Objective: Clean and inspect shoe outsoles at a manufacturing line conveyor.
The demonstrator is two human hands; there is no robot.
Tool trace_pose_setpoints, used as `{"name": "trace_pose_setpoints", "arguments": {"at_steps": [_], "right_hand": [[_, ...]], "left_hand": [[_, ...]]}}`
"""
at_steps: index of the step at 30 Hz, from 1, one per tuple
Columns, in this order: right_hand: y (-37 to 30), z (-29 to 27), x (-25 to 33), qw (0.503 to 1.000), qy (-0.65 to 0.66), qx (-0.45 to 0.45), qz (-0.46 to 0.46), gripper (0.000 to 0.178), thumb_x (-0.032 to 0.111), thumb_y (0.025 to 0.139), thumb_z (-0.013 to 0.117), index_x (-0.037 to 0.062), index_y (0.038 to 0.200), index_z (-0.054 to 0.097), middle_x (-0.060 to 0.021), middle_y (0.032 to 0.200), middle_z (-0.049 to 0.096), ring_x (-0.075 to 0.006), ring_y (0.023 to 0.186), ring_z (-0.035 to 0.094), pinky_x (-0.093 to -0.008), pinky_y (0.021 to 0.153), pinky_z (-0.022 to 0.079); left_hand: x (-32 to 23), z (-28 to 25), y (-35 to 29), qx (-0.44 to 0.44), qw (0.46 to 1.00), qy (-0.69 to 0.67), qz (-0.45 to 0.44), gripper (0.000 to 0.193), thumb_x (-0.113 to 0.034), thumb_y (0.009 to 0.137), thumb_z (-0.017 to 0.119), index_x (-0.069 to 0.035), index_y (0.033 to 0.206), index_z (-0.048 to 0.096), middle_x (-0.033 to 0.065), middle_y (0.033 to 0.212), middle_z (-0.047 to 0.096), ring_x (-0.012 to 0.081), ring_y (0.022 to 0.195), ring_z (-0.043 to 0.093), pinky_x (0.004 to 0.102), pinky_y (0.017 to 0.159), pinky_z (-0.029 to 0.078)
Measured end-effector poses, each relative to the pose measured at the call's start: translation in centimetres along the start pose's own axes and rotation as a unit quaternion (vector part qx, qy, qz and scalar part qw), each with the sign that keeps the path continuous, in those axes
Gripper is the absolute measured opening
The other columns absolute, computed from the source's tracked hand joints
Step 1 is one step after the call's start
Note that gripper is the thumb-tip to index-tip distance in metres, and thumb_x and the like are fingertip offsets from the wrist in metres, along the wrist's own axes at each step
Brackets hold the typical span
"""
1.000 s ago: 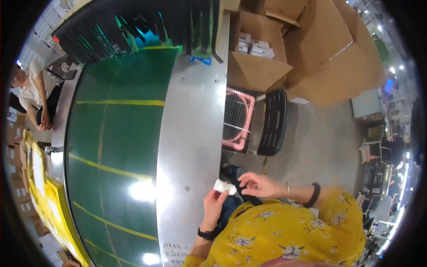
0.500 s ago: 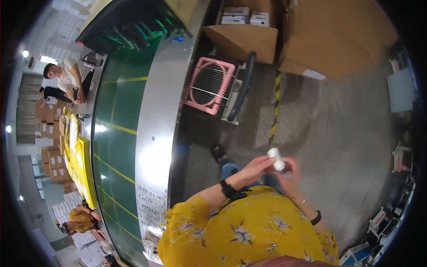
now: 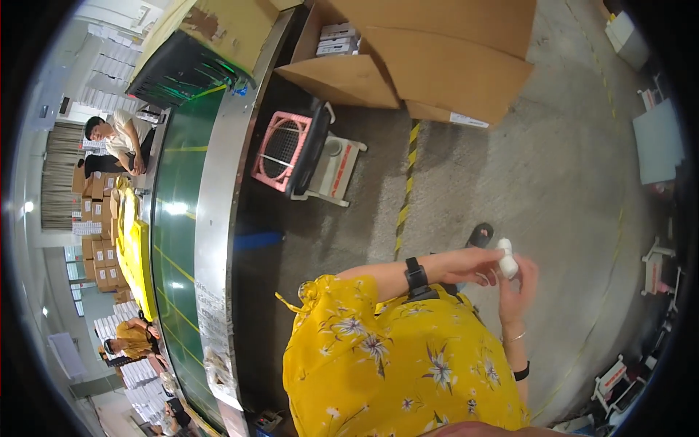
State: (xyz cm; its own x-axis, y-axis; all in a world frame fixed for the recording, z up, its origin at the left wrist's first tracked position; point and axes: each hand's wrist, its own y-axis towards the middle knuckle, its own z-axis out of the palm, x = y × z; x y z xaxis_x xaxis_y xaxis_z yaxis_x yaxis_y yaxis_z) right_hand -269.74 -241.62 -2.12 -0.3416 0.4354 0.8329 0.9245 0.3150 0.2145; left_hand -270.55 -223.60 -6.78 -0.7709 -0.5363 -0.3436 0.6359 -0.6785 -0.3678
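Note:
A small white object (image 3: 508,261), with a narrower upper end and a rounder lower end, is held out in front of my body on the right. My left hand (image 3: 473,266) reaches across from the left, its fingers closed at the object's left side. At the lower right side my right hand (image 3: 517,288) grips it too, slightly blurred by motion. The kind of object is too small to make out.
To the left runs a green conveyor belt (image 3: 175,226) with a metal edge (image 3: 215,211). Ahead stand a large open cardboard box (image 3: 444,69) and a pink-framed seat or rack (image 3: 280,151) on a stand. A yellow-black floor stripe (image 3: 408,182) crosses the floor. Co-workers (image 3: 120,142) sit beyond the belt.
My body and view have turned and shifted right, away from the conveyor. Both hands have moved right in the picture with the white object, which now shows its two-part shape.

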Motion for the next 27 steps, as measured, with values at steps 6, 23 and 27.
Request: {"name": "trace_pose_setpoints", "arguments": {"at_steps": [6, 23, 27], "right_hand": [[7.8, -14.2, -12.9, 0.999, -0.023, -0.022, 0.029, 0.038, 0.001, 0.081, 0.071, 0.0045, 0.118, 0.059, -0.0100, 0.112, 0.056, -0.0190, 0.095, 0.055, -0.0303, 0.075, 0.047], [43.5, -41.5, -47.9, 0.840, 0.376, -0.110, 0.374, 0.041, 0.035, 0.096, 0.059, 0.0085, 0.127, 0.055, -0.0020, 0.121, 0.062, -0.0119, 0.106, 0.056, -0.0294, 0.095, 0.039], [57.1, -42.1, -52.4, 0.882, 0.313, -0.018, 0.353, 0.030, 0.031, 0.095, 0.061, 0.0086, 0.115, 0.058, -0.0008, 0.105, 0.064, -0.0096, 0.092, 0.058, -0.0261, 0.081, 0.045]], "left_hand": [[-6.0, 5.3, 18.7, 0.039, 0.989, 0.142, -0.034, 0.041, -0.044, 0.101, 0.048, -0.009, 0.116, 0.063, 0.0018, 0.100, 0.063, 0.0127, 0.089, 0.056, 0.0285, 0.078, 0.046], [-14.6, -16.8, 41.8, -0.677, 0.532, 0.504, -0.065, 0.033, -0.034, 0.091, 0.050, -0.009, 0.095, 0.072, 0.0173, 0.096, 0.071, 0.0349, 0.089, 0.067, 0.0450, 0.081, 0.052], [-11.8, -15.2, 39.7, -0.631, 0.508, 0.565, -0.156, 0.010, -0.017, 0.076, 0.063, -0.008, 0.079, 0.064, 0.0159, 0.074, 0.067, 0.0343, 0.072, 0.066, 0.0461, 0.065, 0.053]]}}
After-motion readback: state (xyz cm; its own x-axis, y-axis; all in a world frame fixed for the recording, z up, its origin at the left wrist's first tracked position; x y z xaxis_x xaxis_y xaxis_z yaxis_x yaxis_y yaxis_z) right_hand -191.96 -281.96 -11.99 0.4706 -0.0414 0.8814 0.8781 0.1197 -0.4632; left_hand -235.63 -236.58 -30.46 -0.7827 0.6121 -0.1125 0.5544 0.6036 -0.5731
